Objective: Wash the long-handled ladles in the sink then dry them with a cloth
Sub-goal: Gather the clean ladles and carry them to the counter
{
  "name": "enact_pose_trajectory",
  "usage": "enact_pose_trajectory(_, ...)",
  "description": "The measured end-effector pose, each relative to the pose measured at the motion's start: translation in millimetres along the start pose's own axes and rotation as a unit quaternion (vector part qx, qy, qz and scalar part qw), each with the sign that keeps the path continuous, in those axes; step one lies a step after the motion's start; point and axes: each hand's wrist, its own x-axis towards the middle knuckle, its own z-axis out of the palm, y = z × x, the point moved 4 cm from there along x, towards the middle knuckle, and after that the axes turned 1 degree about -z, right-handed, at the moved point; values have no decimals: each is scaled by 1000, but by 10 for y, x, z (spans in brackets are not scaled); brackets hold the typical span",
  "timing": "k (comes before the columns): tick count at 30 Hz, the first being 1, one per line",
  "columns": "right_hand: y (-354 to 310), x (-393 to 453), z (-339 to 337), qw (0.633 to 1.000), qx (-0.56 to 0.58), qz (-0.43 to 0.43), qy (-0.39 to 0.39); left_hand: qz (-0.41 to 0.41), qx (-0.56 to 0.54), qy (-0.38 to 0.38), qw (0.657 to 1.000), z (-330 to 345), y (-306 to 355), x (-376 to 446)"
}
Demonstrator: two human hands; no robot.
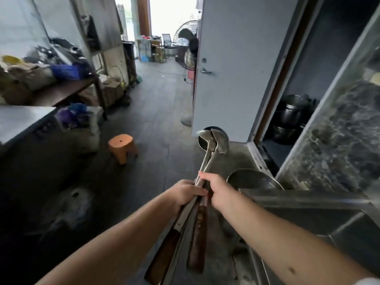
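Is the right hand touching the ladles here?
Touching. The head view shows the right hand with fingers wrapped round the ladles at their metal shafts.

I see a dark plank floor [160, 112] running ahead to a doorway. An orange stool [122, 147] stands on it near the middle, and a fan's round base [186, 120] rests by the pale door. At left a wooden shelf [67, 89] carries heaped cloths and bags, above a pale counter [22, 120]. At right, a metal bowl [254, 179] sits by a steel counter [308, 200].
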Motion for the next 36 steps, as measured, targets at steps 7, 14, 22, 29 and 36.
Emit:
enact_pose_trajectory(7, 286, 450, 2054, 990, -84, 11, -112, 42, -39, 143, 988, -1874, 111, -481)
enact_pose_trajectory(14, 726, 674, 4077, 965, -153, 44, -208, 58, -78, 255, 962, -3669, 147, -1136)
enact_pose_trajectory(22, 1218, 778, 6023, 911, -243, 119, -311, 61, -150, 367, 916, -5335, 104, -1759)
enact_pose_trajectory(29, 1338, 1195, 7435, 861, -278, 152, -398, 73, -190, 446, 871, -6652, 214, -1739)
enact_pose_trajectory(36, 1199, 1678, 8894, 808, -323, 171, -463, 90, -267, 514, 810, -7962, 558, -1511)
